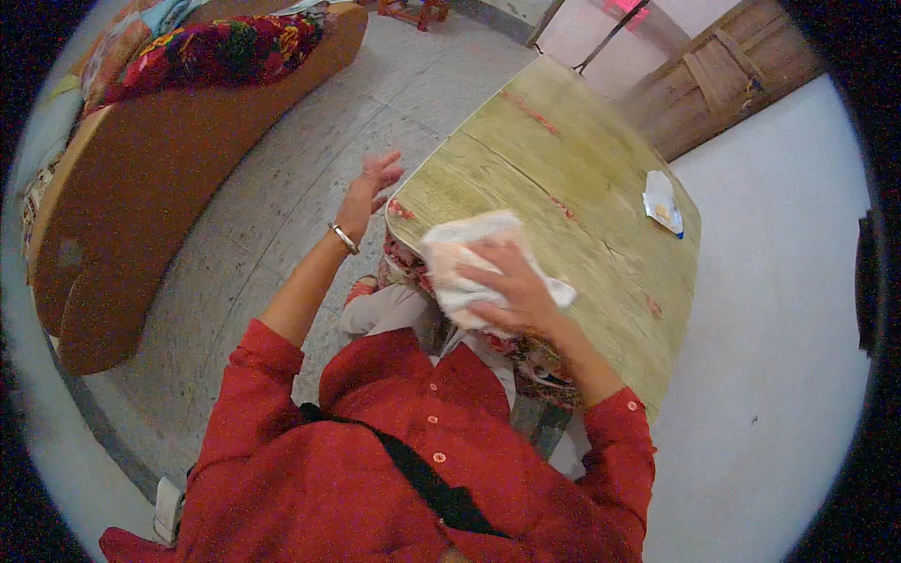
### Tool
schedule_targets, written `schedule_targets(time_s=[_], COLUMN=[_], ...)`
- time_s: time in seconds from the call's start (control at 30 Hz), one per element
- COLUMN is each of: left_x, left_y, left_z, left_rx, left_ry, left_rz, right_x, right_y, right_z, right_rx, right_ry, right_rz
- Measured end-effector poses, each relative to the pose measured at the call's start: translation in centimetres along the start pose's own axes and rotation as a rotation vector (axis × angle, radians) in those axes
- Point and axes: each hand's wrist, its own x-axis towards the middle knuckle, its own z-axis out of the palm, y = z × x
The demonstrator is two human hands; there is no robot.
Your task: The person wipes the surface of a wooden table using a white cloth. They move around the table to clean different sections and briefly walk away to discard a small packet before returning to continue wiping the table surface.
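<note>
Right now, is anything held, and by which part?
The right hand lies spread on top of a white cloth, near its middle; whether it grips cannot be told. The left hand is empty.

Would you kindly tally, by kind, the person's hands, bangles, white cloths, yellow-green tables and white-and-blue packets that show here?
Left hand and right hand: 2
Bangle: 1
White cloth: 1
Yellow-green table: 1
White-and-blue packet: 1
Total: 6

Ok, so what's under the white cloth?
The table, whose near edge appears to pass beneath the cloth. The patch directly below is covered, so any pattern, mark or small item there can't be seen.
</note>
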Motion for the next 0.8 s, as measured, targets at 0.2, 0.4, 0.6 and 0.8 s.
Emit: schedule_targets(time_s=[0.2, 0.4, 0.6, 0.8], left_x=[-2.0, -1.1, 0.6, 2.4], left_y=[0.0, -0.3, -0.9, -0.2], left_z=[0.8, 1.7, -0.9, 1.5], left_rx=[0.043, -0.259, -0.327, 0.099], left_ry=[-0.124, -0.008, -0.034, -0.064], left_rz=[-0.033, -0.145, -0.224, -0.058], right_x=[0.0, 9.0, 7.7, -4.0], right_y=[6.3, 6.5, 0.6, -1.2], right_z=[-0.8, 2.6, 2.5, -0.3], right_rx=[-0.062, -0.195, -0.01, -0.008], right_ry=[0.198, 0.226, 0.108, -0.043], right_rz=[0.254, 0.092, -0.078, 0.059])
